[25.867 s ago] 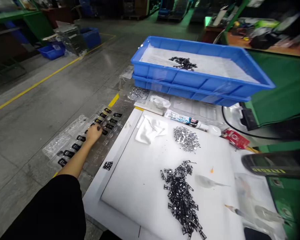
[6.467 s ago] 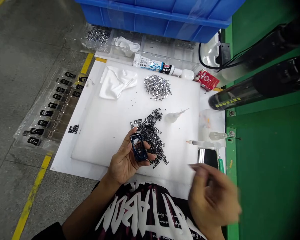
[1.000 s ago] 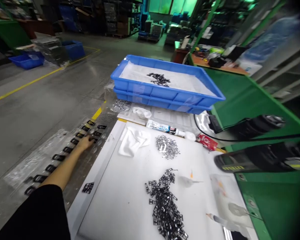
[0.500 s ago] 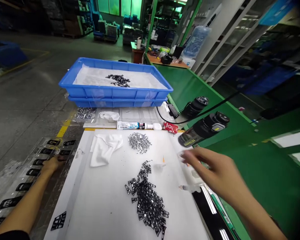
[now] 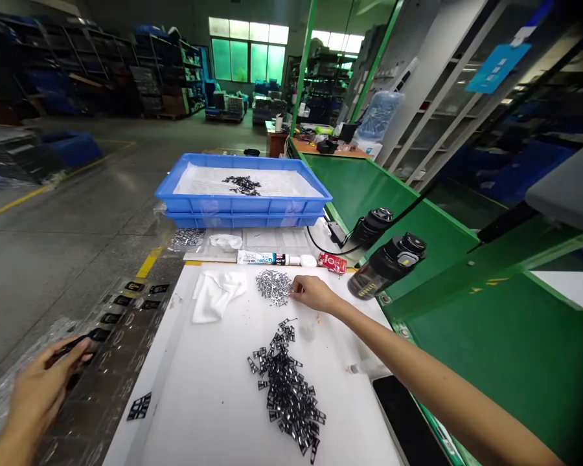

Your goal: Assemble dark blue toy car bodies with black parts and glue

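Note:
My left hand (image 5: 39, 391) is low at the left, fingers closed on a dark plastic piece (image 5: 67, 347) over the clear tray of black parts (image 5: 126, 304) on the floor side. My right hand (image 5: 312, 294) reaches across the white foam mat (image 5: 214, 388), its fingers pinched at the right edge of the pile of small silver metal clips (image 5: 273, 285); what they grip is too small to make out. A heap of small black frames (image 5: 284, 385) lies in the middle of the mat.
A white cloth (image 5: 216, 294) lies left of the clips. Behind are a glue tube (image 5: 267, 259), a red packet (image 5: 332, 263), two stacked blue bins (image 5: 243, 194), two dark bottles (image 5: 386, 265) on the green bench (image 5: 466, 323), and a phone (image 5: 411, 421).
My left hand has drawn back from the tray row with a dark piece in it. My right hand has moved left and forward to the silver clip pile. The view has lifted.

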{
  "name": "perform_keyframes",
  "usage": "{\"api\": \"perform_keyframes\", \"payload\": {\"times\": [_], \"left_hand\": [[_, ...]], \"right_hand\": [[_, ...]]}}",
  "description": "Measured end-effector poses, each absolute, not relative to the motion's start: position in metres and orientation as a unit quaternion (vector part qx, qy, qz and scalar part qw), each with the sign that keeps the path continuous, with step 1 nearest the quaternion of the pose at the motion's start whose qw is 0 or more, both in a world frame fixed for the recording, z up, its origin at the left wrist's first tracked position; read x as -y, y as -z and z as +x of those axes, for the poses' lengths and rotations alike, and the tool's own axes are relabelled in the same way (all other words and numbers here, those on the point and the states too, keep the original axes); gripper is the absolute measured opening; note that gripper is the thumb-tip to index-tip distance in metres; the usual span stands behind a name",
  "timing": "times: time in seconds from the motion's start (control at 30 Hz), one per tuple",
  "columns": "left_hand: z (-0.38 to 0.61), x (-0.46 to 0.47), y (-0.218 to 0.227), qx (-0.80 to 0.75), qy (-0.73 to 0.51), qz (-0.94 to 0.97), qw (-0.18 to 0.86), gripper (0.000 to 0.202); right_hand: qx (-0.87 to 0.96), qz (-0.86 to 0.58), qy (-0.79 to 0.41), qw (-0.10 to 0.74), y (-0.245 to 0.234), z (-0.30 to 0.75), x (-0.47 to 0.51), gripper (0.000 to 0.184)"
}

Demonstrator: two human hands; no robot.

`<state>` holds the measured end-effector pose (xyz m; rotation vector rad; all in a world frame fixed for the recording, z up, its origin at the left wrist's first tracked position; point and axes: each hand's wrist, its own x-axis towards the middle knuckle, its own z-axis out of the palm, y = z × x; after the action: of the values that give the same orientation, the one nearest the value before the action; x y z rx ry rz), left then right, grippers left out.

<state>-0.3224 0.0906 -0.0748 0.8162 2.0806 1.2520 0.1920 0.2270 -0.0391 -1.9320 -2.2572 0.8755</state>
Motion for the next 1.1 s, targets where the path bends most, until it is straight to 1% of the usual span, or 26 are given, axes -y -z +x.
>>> {"api": "perform_keyframes", "payload": {"times": [0.1,0.17,0.23,0.27,0.3,0.37,0.43,0.47,0.5,0.57,0.6,0.63,0.67,0.73,0.8,0.87,1.0,1.1], "left_hand": [[-0.302,-0.037,0.036,-0.716,-0.560,0.277,0.312,0.025],[-0.276,-0.004,0.011,-0.686,-0.582,0.282,0.333,0.020],[-0.242,0.023,-0.010,-0.649,-0.601,0.259,0.388,0.016],[-0.224,0.035,-0.018,-0.634,-0.615,0.221,0.414,0.019],[-0.206,0.045,-0.024,-0.627,-0.616,0.171,0.446,0.025],[-0.171,0.060,-0.029,-0.583,-0.596,0.054,0.549,0.036],[-0.139,0.068,-0.024,-0.511,-0.587,-0.048,0.626,0.040],[-0.125,0.070,-0.020,-0.476,-0.578,-0.068,0.659,0.040],[-0.111,0.071,-0.014,-0.448,-0.567,-0.058,0.689,0.041],[-0.085,0.067,0.001,-0.428,-0.539,0.050,0.724,0.049],[-0.073,0.063,0.009,-0.425,-0.529,0.128,0.723,0.052],[-0.062,0.059,0.017,-0.420,-0.525,0.168,0.720,0.053],[-0.053,0.053,0.024,-0.417,-0.519,0.198,0.719,0.050],[-0.037,0.043,0.036,-0.413,-0.509,0.243,0.715,0.038],[-0.026,0.033,0.045,-0.409,-0.493,0.283,0.714,0.031],[-0.018,0.026,0.051,-0.399,-0.474,0.315,0.719,0.032],[-0.011,0.020,0.062,-0.380,-0.449,0.344,0.732,0.044],[-0.009,0.022,0.069,-0.375,-0.445,0.351,0.734,0.039]], "right_hand": [[0.716,-0.617,-0.319,0.075,0.031,0.194,-0.224,0.034],[0.696,-0.619,-0.344,0.120,0.024,0.196,-0.220,0.034],[0.669,-0.626,-0.363,0.173,0.016,0.201,-0.214,0.033],[0.654,-0.631,-0.365,0.204,0.010,0.205,-0.208,0.033],[0.639,-0.637,-0.361,0.236,0.003,0.209,-0.201,0.033],[0.612,-0.647,-0.335,0.307,-0.015,0.217,-0.178,0.031],[0.591,-0.645,-0.298,0.381,-0.036,0.223,-0.143,0.027],[0.583,-0.636,-0.286,0.418,-0.045,0.224,-0.122,0.027],[0.577,-0.621,-0.285,0.448,-0.052,0.224,-0.098,0.029],[0.564,-0.589,-0.305,0.492,-0.054,0.218,-0.051,0.044],[0.555,-0.578,-0.324,0.503,-0.050,0.213,-0.030,0.049],[0.545,-0.567,-0.351,0.508,-0.043,0.207,-0.011,0.047],[0.537,-0.560,-0.376,0.507,-0.033,0.200,0.005,0.044],[0.524,-0.553,-0.413,0.500,-0.011,0.184,0.027,0.041],[0.509,-0.566,-0.418,0.496,0.008,0.169,0.038,0.038],[0.494,-0.583,-0.416,0.492,0.019,0.157,0.042,0.035],[0.474,-0.595,-0.428,0.488,0.028,0.143,0.040,0.033],[0.471,-0.602,-0.418,0.491,0.036,0.136,0.037,0.031]]}}
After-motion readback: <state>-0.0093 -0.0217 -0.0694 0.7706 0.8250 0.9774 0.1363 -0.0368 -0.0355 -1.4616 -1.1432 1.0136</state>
